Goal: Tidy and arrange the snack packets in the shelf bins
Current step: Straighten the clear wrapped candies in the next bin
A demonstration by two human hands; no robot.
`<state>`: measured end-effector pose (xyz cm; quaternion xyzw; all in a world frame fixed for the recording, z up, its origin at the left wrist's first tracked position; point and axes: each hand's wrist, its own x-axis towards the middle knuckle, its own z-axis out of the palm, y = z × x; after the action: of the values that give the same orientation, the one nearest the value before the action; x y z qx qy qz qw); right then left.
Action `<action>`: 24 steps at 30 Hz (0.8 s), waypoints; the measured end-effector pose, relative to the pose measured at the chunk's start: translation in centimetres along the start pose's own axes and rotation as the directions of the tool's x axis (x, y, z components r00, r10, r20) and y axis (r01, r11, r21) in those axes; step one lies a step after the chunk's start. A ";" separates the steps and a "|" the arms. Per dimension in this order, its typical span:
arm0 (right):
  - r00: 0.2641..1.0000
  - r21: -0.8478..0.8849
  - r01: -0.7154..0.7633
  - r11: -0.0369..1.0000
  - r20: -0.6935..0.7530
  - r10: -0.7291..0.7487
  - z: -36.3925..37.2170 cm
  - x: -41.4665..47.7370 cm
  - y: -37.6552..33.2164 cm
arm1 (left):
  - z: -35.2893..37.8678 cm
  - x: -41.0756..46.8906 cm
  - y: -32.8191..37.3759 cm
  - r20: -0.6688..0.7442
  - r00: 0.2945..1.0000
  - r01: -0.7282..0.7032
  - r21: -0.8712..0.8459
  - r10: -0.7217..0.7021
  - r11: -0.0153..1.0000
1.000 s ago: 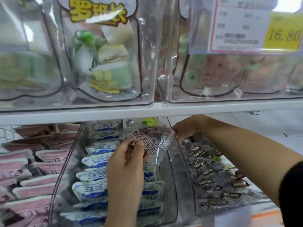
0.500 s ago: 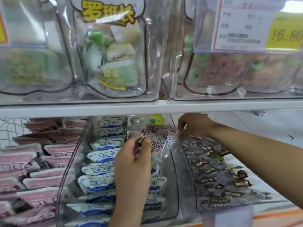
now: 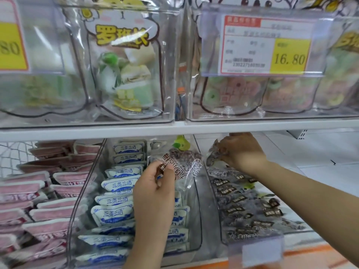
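The left hand (image 3: 155, 189) reaches up over the middle bin (image 3: 85, 193) on the lower shelf. Its grip is clamped, thumb against fingertips, on the lower left edge of a clear packet (image 3: 182, 164) with dark contents and brown lettering. That packet is held tilted above the back half of the bin, over rows of blue-and-white packets (image 3: 116, 185), and its right edge lies close to the bin's right wall.

The right hand (image 3: 242, 152) is at the back of the right bin (image 3: 217, 214), just under the upper shelf edge (image 3: 97, 131), with very little room above the knuckles. Its grip is closed in a pinch on a small dark packet (image 3: 212, 152), lifted clear of the dark packets (image 3: 242, 206) that lie loose in that bin. The two held packets are near each other but apart, with the bin walls between them.

Left of the middle bin, pink packets (image 3: 38, 191) are stacked up against its slanted wall. Right of the right bin, the bare shelf (image 3: 320, 162) is white and open, and the right forearm crosses above it. Above, the upper bins (image 3: 174, 117) sit flush with the shelf edge, and a price tag (image 3: 272, 45) reading 16.80 hangs on the front of one.
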<state>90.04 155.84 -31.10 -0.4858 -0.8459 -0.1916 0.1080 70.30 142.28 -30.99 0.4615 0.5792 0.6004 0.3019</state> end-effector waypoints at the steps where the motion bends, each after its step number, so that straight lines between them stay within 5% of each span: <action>1: 1.000 -0.029 -0.015 0.999 -0.028 0.014 -0.2 -0.6 0.3 | 0.0 0.0 0.1 0.004 1.000 -0.009 0.001 0.009 1.000; 6: 0.978 -0.088 -0.068 0.994 -0.202 0.050 -2.4 -4.4 1.4 | 0.3 -0.2 0.8 0.011 0.999 -0.037 0.018 0.037 0.999; 9: 0.984 0.090 -0.070 0.993 -0.158 0.084 -3.7 -7.0 1.6 | 0.4 -0.7 1.9 0.031 0.999 -0.018 -0.012 0.019 1.000; 12: 0.950 0.406 -0.249 0.879 -0.074 0.303 -5.6 -10.2 1.3 | 0.3 -1.8 2.7 0.056 0.998 0.039 -0.036 -0.037 0.999; 18: 0.795 0.820 -0.377 0.432 0.046 0.605 -9.5 -15.4 -0.9 | 0.3 -4.7 4.5 0.057 0.973 0.232 -0.243 -0.225 0.942; 21: 0.686 0.946 -0.324 -0.029 0.256 0.681 -10.7 -17.2 -2.3 | 0.5 -6.1 5.9 0.119 0.954 0.300 -0.344 -0.276 0.890; 24: 0.612 0.868 -0.145 -0.475 0.456 0.646 -11.2 -18.0 -3.6 | 1.2 -7.0 6.1 0.169 0.924 0.383 -0.394 -0.344 0.836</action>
<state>95.97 135.35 -28.42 -0.4673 -0.3389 0.5097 0.6380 75.21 135.62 -26.58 0.2942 0.4992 0.6206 0.5283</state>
